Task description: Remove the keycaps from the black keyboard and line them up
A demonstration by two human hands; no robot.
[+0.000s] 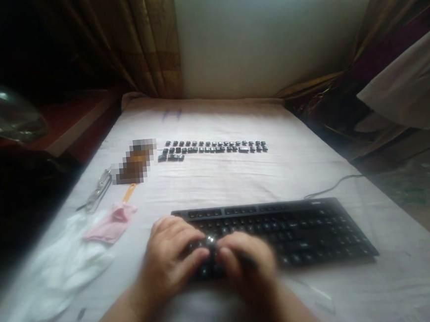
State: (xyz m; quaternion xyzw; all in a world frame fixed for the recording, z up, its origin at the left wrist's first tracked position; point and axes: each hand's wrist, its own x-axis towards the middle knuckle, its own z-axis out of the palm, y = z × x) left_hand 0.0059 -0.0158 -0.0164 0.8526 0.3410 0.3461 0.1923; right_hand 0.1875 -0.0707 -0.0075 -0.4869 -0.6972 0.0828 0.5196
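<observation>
Keycaps [243, 150] lie in rows beyond the keyboard [310, 233], others sit on it, seemingly partway, under the curled left hand [168, 251], grip unclear, and right hand [258, 257] pinching a dark tool [247, 260].

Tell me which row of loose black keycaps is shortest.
The front row, nearest the keyboard: it stops short at the left, while the middle row and far row run well rightward.

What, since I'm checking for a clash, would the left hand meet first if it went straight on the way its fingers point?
For the left hand, probably the small shiny piece near its fingertips, then the right hand; blur leaves depth unclear.
</observation>
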